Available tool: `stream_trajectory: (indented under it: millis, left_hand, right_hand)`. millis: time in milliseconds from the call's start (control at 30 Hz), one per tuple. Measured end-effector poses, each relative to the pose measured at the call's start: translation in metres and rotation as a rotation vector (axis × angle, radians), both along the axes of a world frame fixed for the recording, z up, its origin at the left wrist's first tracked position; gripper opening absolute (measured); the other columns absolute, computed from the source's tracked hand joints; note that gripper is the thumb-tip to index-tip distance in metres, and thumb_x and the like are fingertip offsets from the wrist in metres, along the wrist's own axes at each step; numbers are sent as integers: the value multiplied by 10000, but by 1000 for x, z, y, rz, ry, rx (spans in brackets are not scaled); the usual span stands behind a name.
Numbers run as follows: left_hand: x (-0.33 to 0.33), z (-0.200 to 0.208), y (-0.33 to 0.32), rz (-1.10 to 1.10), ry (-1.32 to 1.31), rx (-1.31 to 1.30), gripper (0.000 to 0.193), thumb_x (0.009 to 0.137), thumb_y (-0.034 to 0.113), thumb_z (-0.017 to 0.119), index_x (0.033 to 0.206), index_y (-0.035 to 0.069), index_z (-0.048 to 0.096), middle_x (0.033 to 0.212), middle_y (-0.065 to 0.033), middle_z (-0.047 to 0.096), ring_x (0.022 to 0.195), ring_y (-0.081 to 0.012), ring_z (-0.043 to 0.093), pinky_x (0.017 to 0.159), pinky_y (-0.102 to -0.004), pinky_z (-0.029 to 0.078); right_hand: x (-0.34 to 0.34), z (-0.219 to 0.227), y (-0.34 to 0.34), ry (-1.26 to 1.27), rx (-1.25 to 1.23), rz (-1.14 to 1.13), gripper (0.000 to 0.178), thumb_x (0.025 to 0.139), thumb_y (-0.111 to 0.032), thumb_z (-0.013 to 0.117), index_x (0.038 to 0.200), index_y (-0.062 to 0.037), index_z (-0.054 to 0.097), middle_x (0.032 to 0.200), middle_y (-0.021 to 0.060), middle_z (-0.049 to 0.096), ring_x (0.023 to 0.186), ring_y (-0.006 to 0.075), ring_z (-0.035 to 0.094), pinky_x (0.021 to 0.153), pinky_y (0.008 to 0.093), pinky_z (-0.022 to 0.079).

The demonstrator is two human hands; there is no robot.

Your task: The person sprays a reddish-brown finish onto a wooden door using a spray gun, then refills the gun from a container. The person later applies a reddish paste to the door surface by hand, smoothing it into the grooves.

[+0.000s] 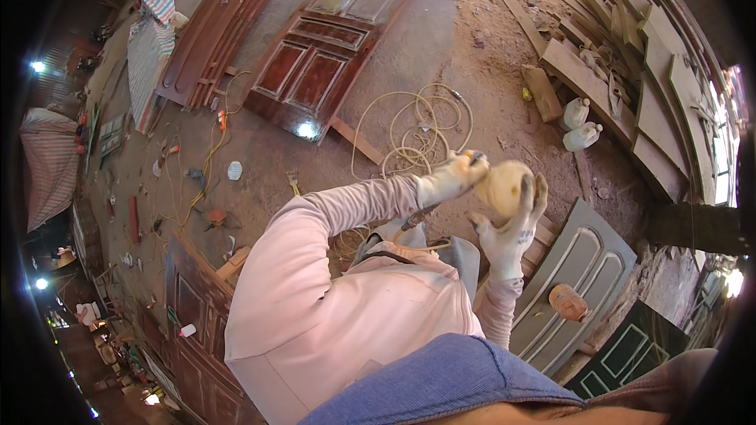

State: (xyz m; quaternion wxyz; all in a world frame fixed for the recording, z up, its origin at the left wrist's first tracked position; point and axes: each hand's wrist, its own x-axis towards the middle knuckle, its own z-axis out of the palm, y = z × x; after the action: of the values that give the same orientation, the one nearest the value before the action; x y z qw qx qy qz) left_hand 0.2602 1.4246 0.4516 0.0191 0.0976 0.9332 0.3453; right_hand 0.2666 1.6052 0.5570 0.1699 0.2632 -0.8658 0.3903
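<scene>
A round pale yellow disc [504,188] is held up in front of me, with a small dark spot on its face; its exact kind is unclear. Closed at its left edge is my gloved left hand [457,177]. My gloved right hand [508,240] is at the disc's lower right, its fingers spread apart and one fingertip overlapping the rim. Whether that finger touches the disc, I cannot tell. Below my left wrist is a dark, slim tool-like object [416,218], partly hidden by my sleeve and body.
A pale hose [421,122] lies coiled on the dirt floor beyond my hands. Reddish-brown door panels [307,71] lie far left. A grey door [583,283] with an orange-brown bottle [568,302] on it lies right. Plastic jugs [581,136] stand near stacked boards [591,86].
</scene>
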Motion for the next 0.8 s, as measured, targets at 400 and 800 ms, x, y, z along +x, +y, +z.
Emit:
stream_trajectory:
  millis: [400,800]
  left_hand:
    - [-7,27,19,252,-288,610,306,1008,300,532,1221,83,494,980,-164,524,933,-294,483,904,-437,406]
    - [-23,-23,56,183,-323,354,561,862,214,677,1370,89,475,1288,-214,477,1108,-404,571,947,-440,481]
  right_hand:
    - [-36,13,-7,60,223,-124,758,647,-233,864,1345,-118,591,1292,194,531,1099,375,637,835,447,577]
    - [-44,-14,37,-105,491,-276,980,661,-456,859,1445,-52,431,1216,200,556,1096,400,575,887,497,498]
